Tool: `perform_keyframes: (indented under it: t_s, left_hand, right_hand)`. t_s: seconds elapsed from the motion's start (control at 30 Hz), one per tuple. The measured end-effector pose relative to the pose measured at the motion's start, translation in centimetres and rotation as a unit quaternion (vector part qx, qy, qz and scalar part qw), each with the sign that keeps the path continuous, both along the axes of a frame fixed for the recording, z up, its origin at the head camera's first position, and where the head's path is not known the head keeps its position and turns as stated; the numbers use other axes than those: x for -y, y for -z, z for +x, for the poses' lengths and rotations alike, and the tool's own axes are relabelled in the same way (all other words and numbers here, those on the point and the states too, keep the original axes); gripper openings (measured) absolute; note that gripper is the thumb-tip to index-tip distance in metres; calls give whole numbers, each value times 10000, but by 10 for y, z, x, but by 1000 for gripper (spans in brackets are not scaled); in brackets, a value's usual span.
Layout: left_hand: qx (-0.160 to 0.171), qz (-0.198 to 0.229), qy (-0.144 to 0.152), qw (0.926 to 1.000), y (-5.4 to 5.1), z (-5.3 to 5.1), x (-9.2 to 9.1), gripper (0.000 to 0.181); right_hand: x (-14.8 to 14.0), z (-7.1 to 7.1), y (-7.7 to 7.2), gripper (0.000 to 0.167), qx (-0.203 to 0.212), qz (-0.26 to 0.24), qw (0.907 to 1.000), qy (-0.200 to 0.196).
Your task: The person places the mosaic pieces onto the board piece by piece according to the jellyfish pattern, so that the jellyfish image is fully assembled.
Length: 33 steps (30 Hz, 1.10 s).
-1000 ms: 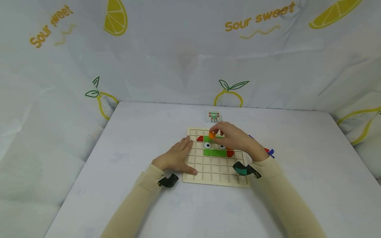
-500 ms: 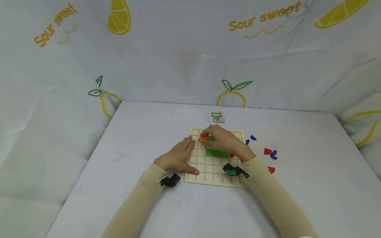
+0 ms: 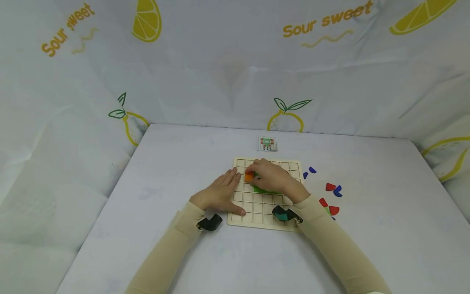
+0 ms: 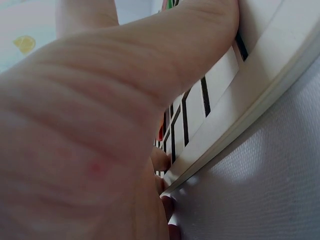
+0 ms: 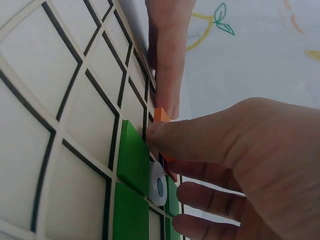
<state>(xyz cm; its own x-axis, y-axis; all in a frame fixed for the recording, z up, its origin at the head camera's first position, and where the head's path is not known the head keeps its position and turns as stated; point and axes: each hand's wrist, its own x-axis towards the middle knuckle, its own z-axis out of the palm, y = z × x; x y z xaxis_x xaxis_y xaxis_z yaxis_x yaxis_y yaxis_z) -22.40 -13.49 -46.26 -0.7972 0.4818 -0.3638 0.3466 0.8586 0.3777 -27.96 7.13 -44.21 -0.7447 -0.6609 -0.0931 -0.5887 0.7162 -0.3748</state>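
The pale gridded board [image 3: 257,220] lies flat on the table. My left hand [image 3: 216,194] rests on its left edge, fingers extended and thumb apart along the near side. Over the board's upper left part, my right hand [image 3: 271,176] pinches an orange square tile [image 3: 249,177] between thumb and fingers. In the right wrist view, the orange tile [image 5: 161,115] is at the grid surface, near a white eye tile [image 5: 158,184] and green tiles [image 5: 132,157]. Whether it is fully seated in a cell I cannot tell. My right hand hides most of the other tiles.
A small picture card [image 3: 267,143] lies beyond the board. To the right are loose blue pieces [image 3: 312,170], red pieces [image 3: 330,186] and a partly hidden green piece [image 3: 327,210]. A white lemon-printed cloth [image 3: 205,81] hangs behind the table.
My right hand has moved left across the board with the orange tile, then slightly nearer to me. Loose pieces at the right have come into view. My left hand stays on the board's edge.
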Motion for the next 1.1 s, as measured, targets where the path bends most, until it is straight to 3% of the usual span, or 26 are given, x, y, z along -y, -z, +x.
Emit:
perform_keyframes:
  t_s: [0.73, 0.97, 1.1]
  left_hand:
    - [42, 17, 46, 10000, -2, 1, 1, 122]
    - [35, -24, 52, 10000, -2, 0, 1, 122]
    - [23, -47, 35, 10000, -2, 1, 0, 123]
  right_hand:
    - [4, 4, 0, 35, -260, 208, 9994, 46]
    - [0, 5, -4, 34, 15, -28, 10000, 68]
    - [-7, 7, -6, 33, 386, -463, 9982, 68]
